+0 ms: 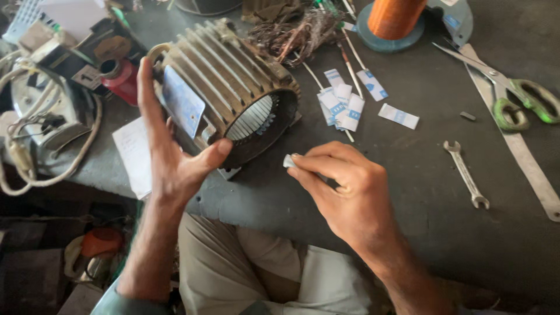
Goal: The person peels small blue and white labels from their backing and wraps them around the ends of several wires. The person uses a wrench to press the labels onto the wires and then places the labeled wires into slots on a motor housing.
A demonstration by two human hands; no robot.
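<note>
While left hand (169,157) steadies motor housing (224,93), right fingers (306,166) pinch paper slip (289,161).

Left hand (169,157) open, cupped; right hand (350,192) in pinching grip.

This is a repair workshop for electric motors. A grimy dark bench (420,192) carries a finned motor housing (224,87), a spool of copper wire (395,17), a tangle of old wire (297,32), a spanner (465,173), green-handled scissors (513,96), cut paper slips (344,102) and a cable (52,169).
</note>
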